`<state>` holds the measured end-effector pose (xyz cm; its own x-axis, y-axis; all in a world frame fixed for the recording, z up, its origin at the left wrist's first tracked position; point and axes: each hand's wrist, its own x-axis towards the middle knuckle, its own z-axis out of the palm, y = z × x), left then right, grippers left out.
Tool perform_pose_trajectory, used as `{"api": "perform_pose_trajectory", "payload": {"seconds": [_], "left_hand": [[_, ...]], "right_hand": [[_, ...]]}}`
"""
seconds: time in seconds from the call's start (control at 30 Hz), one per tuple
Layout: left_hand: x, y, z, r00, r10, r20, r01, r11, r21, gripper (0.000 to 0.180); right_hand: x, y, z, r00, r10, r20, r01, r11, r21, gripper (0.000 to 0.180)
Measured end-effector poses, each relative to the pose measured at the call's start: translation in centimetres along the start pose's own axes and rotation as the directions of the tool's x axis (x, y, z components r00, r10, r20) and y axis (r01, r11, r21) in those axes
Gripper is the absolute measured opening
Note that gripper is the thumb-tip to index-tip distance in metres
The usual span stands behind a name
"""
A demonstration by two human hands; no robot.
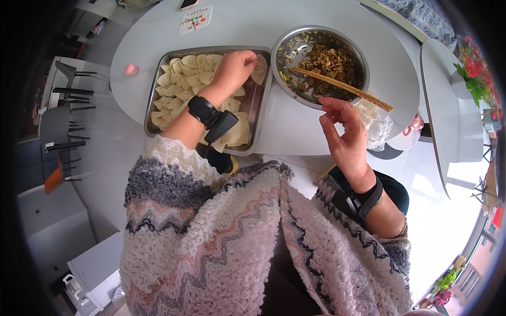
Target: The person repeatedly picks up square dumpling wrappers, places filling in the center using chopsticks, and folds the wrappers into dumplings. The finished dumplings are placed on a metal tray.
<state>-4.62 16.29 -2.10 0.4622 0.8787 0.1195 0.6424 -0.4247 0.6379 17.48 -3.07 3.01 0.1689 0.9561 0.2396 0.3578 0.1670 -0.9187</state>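
My left hand (235,70) reaches over the metal tray (255,118), its fingers closed at the edge of a pale dumpling (259,69) near the tray's far right corner. Several folded dumplings (179,76) lie in rows across the tray's left and middle. Flat dough wrappers (237,134) sit at its near right, partly behind a black device on my left wrist. My right hand (348,131) hovers by the near rim of a steel bowl (279,52), thumb and fingers apart, holding nothing. Chopped filling (329,63) is in the bowl, and wooden chopsticks (342,87) lie across it.
A crumpled clear plastic bag (378,129) lies beside the bowl at the edge of the grey round table (300,131). Farther back are a printed card (195,20) and a phone (188,4). A small pink object (132,69) sits at the table's left.
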Motion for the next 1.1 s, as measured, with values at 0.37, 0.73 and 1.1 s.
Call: {"api": "perform_pose_trajectory", "payload": {"seconds": [0.37, 0.73, 1.1], "left_hand": [[0.0, -1.2, -0.1, 0.999, -0.002, 0.038, 0.002, 1.0, 0.016, 0.008], [-0.6, -1.2, -1.5, 0.999, -0.031, -0.009, 0.032, 0.98, 0.197, 0.009], [-1.0, -1.1, -1.4, 0.998, 0.057, -0.025, -0.05, 0.974, 0.22, 0.008]], "right_hand": [[-0.1, 0.1, 0.4, 1.0, 0.009, -0.013, -0.009, 1.0, 0.01, 0.028], [-0.5, 0.3, 0.7, 1.0, 0.003, -0.017, -0.002, 1.0, 0.026, 0.028], [-0.5, 0.1, 0.8, 1.0, 0.004, -0.015, -0.003, 1.0, 0.01, 0.027]]}}
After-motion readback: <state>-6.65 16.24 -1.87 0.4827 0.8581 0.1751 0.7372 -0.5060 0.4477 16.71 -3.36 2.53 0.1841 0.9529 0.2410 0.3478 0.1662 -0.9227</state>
